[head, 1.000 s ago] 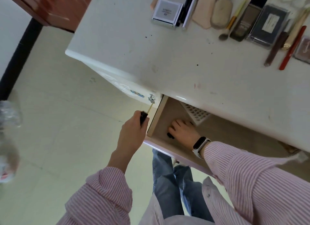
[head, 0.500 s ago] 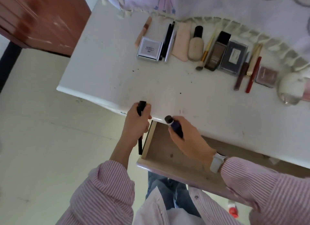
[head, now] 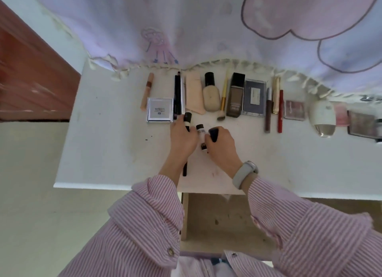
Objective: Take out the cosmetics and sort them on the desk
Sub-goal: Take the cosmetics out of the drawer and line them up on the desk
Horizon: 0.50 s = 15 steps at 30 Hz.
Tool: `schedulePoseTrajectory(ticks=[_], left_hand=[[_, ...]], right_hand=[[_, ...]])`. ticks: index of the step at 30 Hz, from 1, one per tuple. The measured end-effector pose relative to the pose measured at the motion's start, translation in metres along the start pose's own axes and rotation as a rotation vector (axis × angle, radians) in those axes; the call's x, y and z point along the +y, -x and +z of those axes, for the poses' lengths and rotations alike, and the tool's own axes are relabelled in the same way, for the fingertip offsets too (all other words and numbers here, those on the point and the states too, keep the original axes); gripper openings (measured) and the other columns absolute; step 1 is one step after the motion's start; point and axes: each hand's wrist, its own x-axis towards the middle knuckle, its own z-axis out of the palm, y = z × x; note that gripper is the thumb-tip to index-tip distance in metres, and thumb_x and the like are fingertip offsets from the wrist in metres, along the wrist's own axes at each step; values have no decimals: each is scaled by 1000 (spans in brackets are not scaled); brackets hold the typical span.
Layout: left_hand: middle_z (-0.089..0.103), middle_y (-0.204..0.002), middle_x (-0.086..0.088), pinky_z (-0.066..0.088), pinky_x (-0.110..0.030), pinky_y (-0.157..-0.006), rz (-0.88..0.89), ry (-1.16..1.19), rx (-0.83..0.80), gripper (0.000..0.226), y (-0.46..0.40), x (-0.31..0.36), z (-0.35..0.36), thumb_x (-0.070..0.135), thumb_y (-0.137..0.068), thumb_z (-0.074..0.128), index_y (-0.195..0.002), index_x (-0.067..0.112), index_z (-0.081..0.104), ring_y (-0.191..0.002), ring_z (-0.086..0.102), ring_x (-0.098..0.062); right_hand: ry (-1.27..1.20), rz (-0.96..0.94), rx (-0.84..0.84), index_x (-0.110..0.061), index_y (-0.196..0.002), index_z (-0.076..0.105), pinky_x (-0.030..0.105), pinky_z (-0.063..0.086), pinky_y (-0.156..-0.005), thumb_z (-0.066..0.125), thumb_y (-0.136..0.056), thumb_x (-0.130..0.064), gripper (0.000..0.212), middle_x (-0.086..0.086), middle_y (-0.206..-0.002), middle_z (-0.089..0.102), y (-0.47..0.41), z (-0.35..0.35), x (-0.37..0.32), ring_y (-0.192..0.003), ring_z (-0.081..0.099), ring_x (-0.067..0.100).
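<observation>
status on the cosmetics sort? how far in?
Done: a row of cosmetics lies along the white desk rear. In hand: left hand grips a slim black pencil; right hand holds a dark-capped tube. Left: placing both; the open drawer looks bare.

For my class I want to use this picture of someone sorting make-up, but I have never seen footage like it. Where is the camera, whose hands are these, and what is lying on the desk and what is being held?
There is no machine here: a person wears one wide-angle camera on the head, which looks down at their own two hands. The white desk carries a row of make-up along its back edge, among them a silver compact, a beige bottle and a red pencil. Below the desk edge a drawer stands open. The left hand has its grip round a long black tube. The right hand grips a dark tube. Between the hands a small white bottle shows; which hand holds it is unclear.
</observation>
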Motion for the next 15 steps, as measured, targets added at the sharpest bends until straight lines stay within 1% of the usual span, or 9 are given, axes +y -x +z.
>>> schedulePoseTrajectory(ticks=[3,5,8,9,10,11,12,13,15], left_hand=[[42,-133,-22,42,-43,-99,2,-29,-12,46,-5,6,0,6,-90,44,-135,2,37,-115,48,-34],[44,-133,-19,41,-43,-100,1,-47,-3,45,-4,7,0,7,-90,45,-134,2,39,-115,48,-32],[46,-130,-22,39,-41,-101,44,-86,22,38,-2,5,-4,7,-91,44,-128,-2,44,-117,48,-32],[47,-129,-22,39,-35,-99,81,-110,43,35,0,4,-6,7,-91,44,-124,-3,46,-116,48,-32],[47,-129,-21,38,-25,-96,126,-138,70,34,3,2,-8,7,-92,44,-124,-3,47,-117,48,-31],[45,-131,-17,32,-16,-92,174,-168,95,35,6,-1,-10,7,-93,45,-126,-1,47,-118,46,-28],[43,-133,-15,27,-12,-91,222,-203,109,37,10,-5,-12,8,-93,46,-129,2,46,-120,44,-26],[42,-135,-13,24,-12,-93,265,-243,106,39,13,-10,-14,7,-93,46,-131,4,45,-122,41,-25],[39,-139,-11,23,-18,-98,312,-317,77,43,18,-22,-17,7,-91,49,-134,6,44,-126,35,-26]], right_hand=[[-90,90,-10,-7,-116,49,33,46,-76,48,-92,-23,29,12,-110,55,-5,-3,-6,-94,54,24],[-163,119,-15,-10,-115,48,40,51,-79,48,-92,-27,28,11,-104,58,-5,-5,-7,-93,59,27],[-213,153,-12,-13,-120,45,39,51,-82,48,-92,-28,32,11,-106,60,-5,-7,-4,-96,60,27],[-220,155,-12,-14,-126,42,39,51,-84,49,-92,-26,37,10,-111,59,-5,-8,-3,-98,59,27],[-222,146,-13,-15,-132,38,40,50,-88,50,-92,-22,43,9,-118,56,-5,-8,-2,-102,58,27],[-218,128,-12,-15,-136,33,41,49,-91,51,-91,-18,48,9,-123,51,-5,-8,-2,-107,56,27],[-208,100,-10,-15,-139,30,41,48,-93,51,-91,-15,53,10,-127,47,-4,-9,-2,-110,53,26],[-192,66,-7,-15,-141,28,39,47,-93,51,-91,-12,55,10,-129,44,-3,-9,-1,-110,51,25],[-133,-11,-3,-16,-141,29,27,45,-90,49,-91,-9,55,9,-128,39,1,-9,0,-103,48,18]])
